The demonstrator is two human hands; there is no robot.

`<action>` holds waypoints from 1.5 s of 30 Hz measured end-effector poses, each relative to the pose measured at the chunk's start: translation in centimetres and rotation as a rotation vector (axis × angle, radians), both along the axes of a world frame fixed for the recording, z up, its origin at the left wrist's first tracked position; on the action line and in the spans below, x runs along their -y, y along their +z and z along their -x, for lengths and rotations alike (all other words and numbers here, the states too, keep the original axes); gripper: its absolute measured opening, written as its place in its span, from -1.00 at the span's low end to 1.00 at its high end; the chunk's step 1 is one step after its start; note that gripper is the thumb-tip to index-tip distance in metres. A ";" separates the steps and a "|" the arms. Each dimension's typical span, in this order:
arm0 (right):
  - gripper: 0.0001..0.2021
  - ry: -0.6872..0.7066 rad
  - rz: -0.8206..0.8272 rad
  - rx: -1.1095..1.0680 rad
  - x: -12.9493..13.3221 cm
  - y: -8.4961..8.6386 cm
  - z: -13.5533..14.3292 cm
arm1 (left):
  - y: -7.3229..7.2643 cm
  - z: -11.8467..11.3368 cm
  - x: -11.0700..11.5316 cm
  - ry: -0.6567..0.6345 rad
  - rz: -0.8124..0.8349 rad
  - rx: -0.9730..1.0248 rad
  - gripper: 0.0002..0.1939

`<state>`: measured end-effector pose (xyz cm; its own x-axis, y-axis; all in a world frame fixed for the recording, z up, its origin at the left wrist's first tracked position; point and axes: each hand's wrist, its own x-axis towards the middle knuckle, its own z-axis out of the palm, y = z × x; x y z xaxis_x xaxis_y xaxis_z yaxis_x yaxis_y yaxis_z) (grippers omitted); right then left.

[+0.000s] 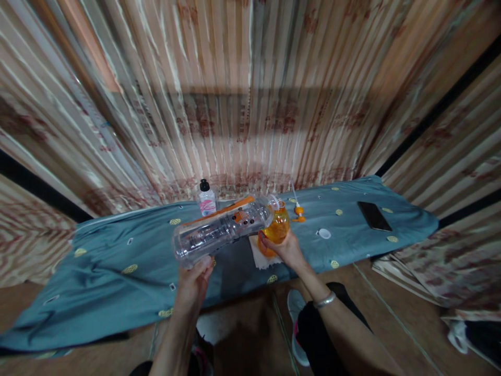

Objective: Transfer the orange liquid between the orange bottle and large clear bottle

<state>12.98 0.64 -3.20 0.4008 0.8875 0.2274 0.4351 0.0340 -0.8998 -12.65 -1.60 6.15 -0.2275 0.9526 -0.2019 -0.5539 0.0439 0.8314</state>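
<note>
My left hand [198,274] is closed around the lower end of a large clear plastic bottle [219,230] with an orange label. The bottle lies tilted sideways, its neck at the mouth of an orange bottle [277,224]. Whether liquid runs between them is too blurred to tell. My right hand [285,248] grips the orange bottle, which holds amber liquid, over a white cloth or tissue [263,259]. To the right, an orange pump top [299,211] with a clear tube lies on the bed-like surface.
A teal patterned cloth [129,245] covers the surface. A black-capped bottle [206,198] stands at the back. On the right lie a white round cap [324,234] and a dark phone [373,215]. Striped curtains [235,104] hang behind, with dark poles at both sides.
</note>
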 end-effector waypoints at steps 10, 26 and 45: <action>-0.28 -0.011 0.020 -0.114 0.2 0.7 0.4 | -0.5 0.0 -0.3 -0.061 -0.113 -0.014 -0.46; -0.37 -0.025 0.049 -0.085 0.4 0.8 0.4 | -0.5 0.0 -0.3 -0.096 -0.184 0.001 -0.36; -0.35 -0.017 0.041 -0.072 0.5 0.7 0.4 | -0.2 0.2 0.5 -0.060 -0.197 -0.071 -0.56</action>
